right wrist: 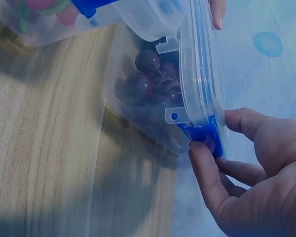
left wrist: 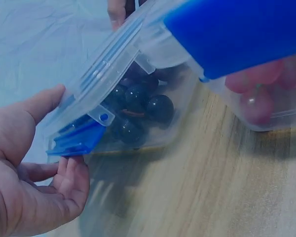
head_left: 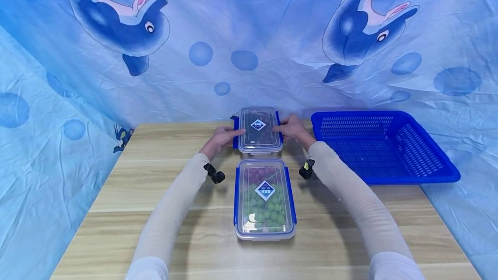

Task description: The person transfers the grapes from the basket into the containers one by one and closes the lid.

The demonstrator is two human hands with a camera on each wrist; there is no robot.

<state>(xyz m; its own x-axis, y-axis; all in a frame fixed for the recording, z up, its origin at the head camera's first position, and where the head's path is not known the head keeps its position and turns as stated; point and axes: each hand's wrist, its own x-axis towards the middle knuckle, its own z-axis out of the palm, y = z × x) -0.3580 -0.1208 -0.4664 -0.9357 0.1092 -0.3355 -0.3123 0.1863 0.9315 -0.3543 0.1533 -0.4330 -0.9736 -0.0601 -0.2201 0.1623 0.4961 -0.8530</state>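
A clear food container [head_left: 260, 141] with a blue-edged lid and dark grapes [left wrist: 135, 96] inside stands at the back of the table. On its left side my left hand [head_left: 223, 138] pinches the edge, thumb on the lid and fingertips under the blue latch [left wrist: 81, 138]. My right hand [head_left: 292, 128] does the same opposite, its thumb over the lid and fingers at the other blue latch [right wrist: 202, 133]. Both of these latches stand out at an angle from the container wall. Nearer to me sits a second lidded container [head_left: 265, 224] with green and reddish grapes, its side latches lying flat.
A blue plastic basket [head_left: 432, 172] stands at the back right, beside my right forearm. The wooden table [head_left: 128, 211] ends at a blue curtain [head_left: 272, 85] with dolphins. Small black cameras [head_left: 214, 173] are worn on both wrists.
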